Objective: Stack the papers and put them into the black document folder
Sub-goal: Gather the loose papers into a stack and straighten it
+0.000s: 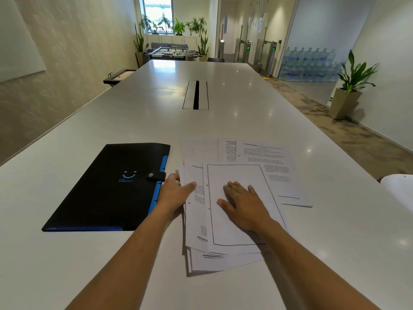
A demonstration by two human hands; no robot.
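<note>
Several printed white papers (250,166) lie spread in a loose overlapping pile on the white table (223,121), right of centre. My right hand (243,204) rests flat, palm down, on the top sheet, which has a ruled frame. My left hand (174,193) grips the pile's left edge, thumb on top and fingers under the sheets. The black document folder (107,186), with blue tabs, a smiley logo and a snap strap, lies closed to the left of the papers, next to my left hand.
A cable slot (196,95) sits in the table's middle farther away. Another white sheet (400,189) pokes in at the right edge. Beyond the table are a foosball table (172,52), potted plants (348,86) and stacked water bottles (308,63).
</note>
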